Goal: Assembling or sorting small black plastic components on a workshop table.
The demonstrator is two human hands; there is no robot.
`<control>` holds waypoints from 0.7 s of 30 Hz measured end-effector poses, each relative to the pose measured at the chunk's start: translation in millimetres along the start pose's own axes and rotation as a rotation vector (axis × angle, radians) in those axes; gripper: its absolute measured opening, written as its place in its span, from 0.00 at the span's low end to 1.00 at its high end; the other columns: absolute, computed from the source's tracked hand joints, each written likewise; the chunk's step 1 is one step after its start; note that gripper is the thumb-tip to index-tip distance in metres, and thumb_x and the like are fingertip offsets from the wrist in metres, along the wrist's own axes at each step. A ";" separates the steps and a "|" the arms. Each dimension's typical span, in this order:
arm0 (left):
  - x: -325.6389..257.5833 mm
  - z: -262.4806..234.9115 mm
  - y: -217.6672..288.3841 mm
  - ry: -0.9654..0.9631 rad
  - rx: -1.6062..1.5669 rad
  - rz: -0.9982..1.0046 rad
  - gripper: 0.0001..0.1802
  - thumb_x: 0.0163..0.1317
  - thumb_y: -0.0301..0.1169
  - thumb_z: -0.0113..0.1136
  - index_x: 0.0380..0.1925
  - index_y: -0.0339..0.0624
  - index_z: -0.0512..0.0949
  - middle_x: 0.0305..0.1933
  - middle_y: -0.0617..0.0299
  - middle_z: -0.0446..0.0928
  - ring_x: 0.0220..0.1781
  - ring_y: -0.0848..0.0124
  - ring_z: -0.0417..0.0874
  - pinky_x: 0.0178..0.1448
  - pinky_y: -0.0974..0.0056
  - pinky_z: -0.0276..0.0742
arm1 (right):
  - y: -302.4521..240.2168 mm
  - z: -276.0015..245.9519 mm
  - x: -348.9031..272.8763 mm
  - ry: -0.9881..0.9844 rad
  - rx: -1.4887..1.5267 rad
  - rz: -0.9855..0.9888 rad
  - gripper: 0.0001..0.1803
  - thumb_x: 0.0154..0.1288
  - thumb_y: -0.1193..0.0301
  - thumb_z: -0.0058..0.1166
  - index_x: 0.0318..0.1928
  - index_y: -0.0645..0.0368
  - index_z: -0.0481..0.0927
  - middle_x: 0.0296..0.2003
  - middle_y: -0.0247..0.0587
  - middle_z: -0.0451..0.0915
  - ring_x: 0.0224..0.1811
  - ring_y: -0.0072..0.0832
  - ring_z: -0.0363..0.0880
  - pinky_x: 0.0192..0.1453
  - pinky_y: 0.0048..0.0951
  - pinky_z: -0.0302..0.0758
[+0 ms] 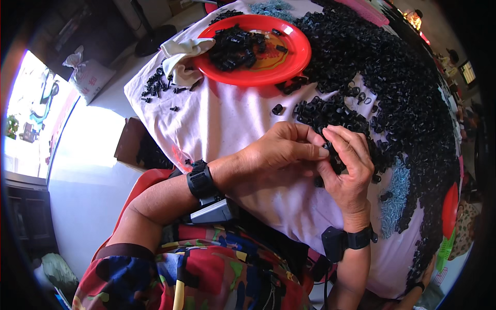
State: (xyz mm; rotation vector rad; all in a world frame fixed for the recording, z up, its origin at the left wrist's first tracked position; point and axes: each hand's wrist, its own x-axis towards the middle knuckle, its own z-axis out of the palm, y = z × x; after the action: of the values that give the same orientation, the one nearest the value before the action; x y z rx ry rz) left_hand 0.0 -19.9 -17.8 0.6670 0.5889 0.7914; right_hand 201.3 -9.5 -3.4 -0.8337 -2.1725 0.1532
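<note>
Thumb and forefinger of the left hand (285,148) pinched on a small black part (327,148), above a pale pink tablecloth (219,119) and just over the near edge of a loose pile of black pieces (333,112). Directly opposite, the right hand (354,170), with thumb and curved fingers arched around the same part, fingertips right beside it; impossible to make out, with so much overlap, whether actually gripping it or only steadying it. Exact shape of the part too small and too covered to read. Around the left wrist, a black wristband (200,181); around the right, a dark strap (360,238) with a boxy attachment. Beyond the hands, a red plate (243,80) with a mound of black pieces inside and a crumpled off-white cloth (182,59) over its left rim. Left of the plate, scattered black stems (155,87); between plate and hands, one lone black piece (278,109). Across the right side of the tablecloth, a broad black heap (395,82), with light blue bits (395,199) right of the right hand. Past the left edge, a cardboard box (126,143) and a tied white sack (92,77).
</note>
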 end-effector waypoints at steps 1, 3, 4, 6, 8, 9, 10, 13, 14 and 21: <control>0.9 -0.5 -1.4 0.017 0.027 0.024 0.12 0.75 0.38 0.65 0.47 0.41 0.82 0.39 0.68 0.84 0.39 0.80 0.85 0.44 0.72 0.83 | 0.1 -0.2 -0.1 -0.007 -0.006 0.007 0.26 0.54 0.76 0.71 0.56 0.61 0.86 0.52 0.46 0.85 0.50 0.43 0.83 0.53 0.40 0.82; 1.1 -1.1 -2.4 0.034 0.054 0.047 0.12 0.74 0.37 0.66 0.47 0.41 0.82 0.39 0.68 0.84 0.39 0.80 0.85 0.44 0.72 0.83 | 0.0 -0.3 -0.3 -0.015 -0.012 0.015 0.26 0.53 0.76 0.71 0.56 0.61 0.86 0.52 0.45 0.85 0.50 0.43 0.83 0.54 0.40 0.82; 1.2 -1.3 -2.2 0.055 0.118 0.042 0.12 0.75 0.38 0.65 0.47 0.41 0.82 0.39 0.68 0.84 0.39 0.80 0.85 0.43 0.72 0.83 | 0.1 -0.5 -0.5 -0.027 -0.015 0.008 0.25 0.54 0.76 0.71 0.55 0.61 0.86 0.52 0.46 0.85 0.50 0.43 0.83 0.54 0.40 0.82; 0.7 -0.4 -0.6 0.076 0.183 0.037 0.13 0.75 0.39 0.64 0.47 0.41 0.82 0.39 0.67 0.83 0.39 0.79 0.85 0.42 0.72 0.84 | 0.8 -0.2 -0.4 -0.038 -0.019 0.001 0.24 0.55 0.76 0.70 0.55 0.62 0.86 0.52 0.46 0.85 0.50 0.43 0.83 0.54 0.40 0.82; 2.1 1.5 3.2 0.111 0.050 0.032 0.15 0.76 0.41 0.63 0.48 0.40 0.82 0.37 0.68 0.83 0.38 0.78 0.86 0.41 0.72 0.84 | 3.1 1.2 -0.4 -0.019 -0.001 0.031 0.21 0.58 0.77 0.69 0.54 0.64 0.86 0.50 0.46 0.86 0.49 0.43 0.84 0.53 0.40 0.82; 4.5 0.2 3.0 0.105 0.053 0.035 0.15 0.76 0.41 0.63 0.48 0.40 0.82 0.37 0.68 0.83 0.38 0.78 0.86 0.41 0.72 0.84 | 4.2 1.3 -0.3 -0.016 -0.007 0.029 0.21 0.58 0.77 0.69 0.54 0.64 0.86 0.50 0.46 0.86 0.49 0.43 0.84 0.53 0.40 0.82; 5.4 -1.2 1.5 0.104 0.045 0.050 0.16 0.77 0.42 0.62 0.48 0.40 0.82 0.37 0.67 0.83 0.38 0.77 0.87 0.40 0.71 0.85 | 4.2 1.7 -0.6 -0.016 -0.005 0.020 0.20 0.60 0.77 0.68 0.54 0.64 0.85 0.50 0.47 0.86 0.49 0.43 0.84 0.53 0.40 0.82; 4.9 -4.3 1.5 0.059 0.055 0.056 0.18 0.78 0.44 0.60 0.48 0.39 0.83 0.38 0.65 0.84 0.37 0.77 0.87 0.41 0.71 0.85 | 2.8 2.2 0.2 -0.005 -0.008 -0.001 0.19 0.62 0.76 0.67 0.54 0.65 0.85 0.49 0.47 0.86 0.47 0.44 0.84 0.52 0.40 0.82; 4.5 -5.5 2.3 0.015 0.072 0.044 0.19 0.78 0.44 0.60 0.48 0.38 0.83 0.39 0.64 0.85 0.37 0.77 0.87 0.42 0.70 0.85 | 2.5 2.9 0.7 0.005 -0.013 -0.011 0.18 0.62 0.76 0.67 0.53 0.65 0.85 0.49 0.47 0.86 0.47 0.44 0.84 0.51 0.39 0.82; 4.4 -6.2 2.4 -0.053 0.227 0.101 0.17 0.79 0.39 0.59 0.47 0.33 0.85 0.41 0.62 0.87 0.42 0.75 0.87 0.49 0.66 0.85 | 1.0 2.3 1.8 -0.012 -0.024 -0.026 0.18 0.63 0.74 0.66 0.54 0.64 0.85 0.49 0.46 0.86 0.47 0.43 0.84 0.51 0.39 0.83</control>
State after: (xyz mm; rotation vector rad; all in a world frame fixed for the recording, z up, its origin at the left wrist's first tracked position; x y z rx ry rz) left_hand -2.9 -13.2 -21.1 0.9291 0.6058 0.8049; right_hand 199.3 -7.3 -4.2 -0.8192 -2.1992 0.1200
